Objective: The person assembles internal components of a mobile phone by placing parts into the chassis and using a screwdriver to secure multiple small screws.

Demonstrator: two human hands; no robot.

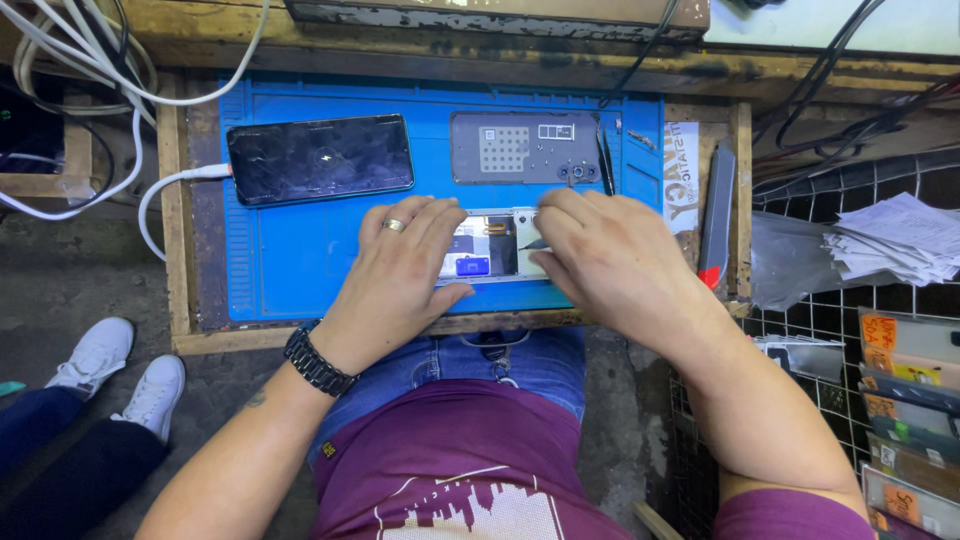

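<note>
An opened phone (pixel 490 250) lies on the blue work mat (pixel 290 250), its insides showing, with a small blue part near the lower edge. My left hand (pixel 400 270), with a ring and a black wristwatch, rests flat on the phone's left half and holds it down. My right hand (pixel 610 255) covers the phone's right end, its fingers curled over it. A thin dark tip (pixel 534 243) pokes out from under the right fingers toward the phone's middle; what it belongs to is hidden.
A black phone (pixel 320 157) with a white cable plugged in lies at the mat's upper left. A grey phone back cover (pixel 525 147) and tweezers (pixel 604 160) sit at the upper right. A grey tool (pixel 716 215) with a red tip lies right of the mat. Another person's white shoes (pixel 120 375) stand at left.
</note>
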